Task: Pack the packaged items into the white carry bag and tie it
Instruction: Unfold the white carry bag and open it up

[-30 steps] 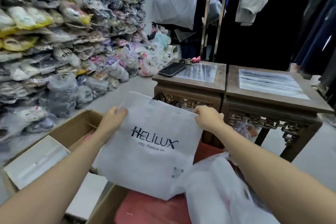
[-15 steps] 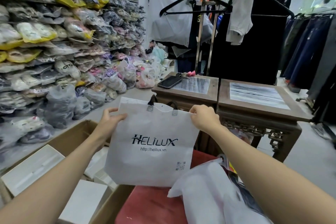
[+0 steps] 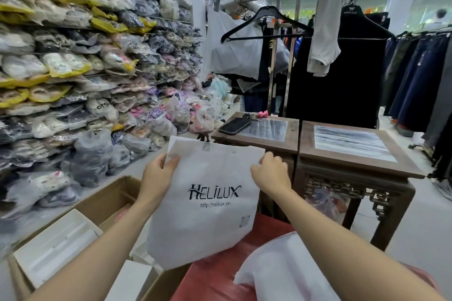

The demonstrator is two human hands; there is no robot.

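Two hands pinch flat, matte white carry bag | left hand | right hand

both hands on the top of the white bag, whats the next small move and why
Probably pull the two top edges apart to open the mouth. The left hand and right hand pinch the top corners of the white carry bag, which hangs flat and looks empty.

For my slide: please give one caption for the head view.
Both hands, left hand and right hand, hold the flat white fabric carry bag by its top corners.
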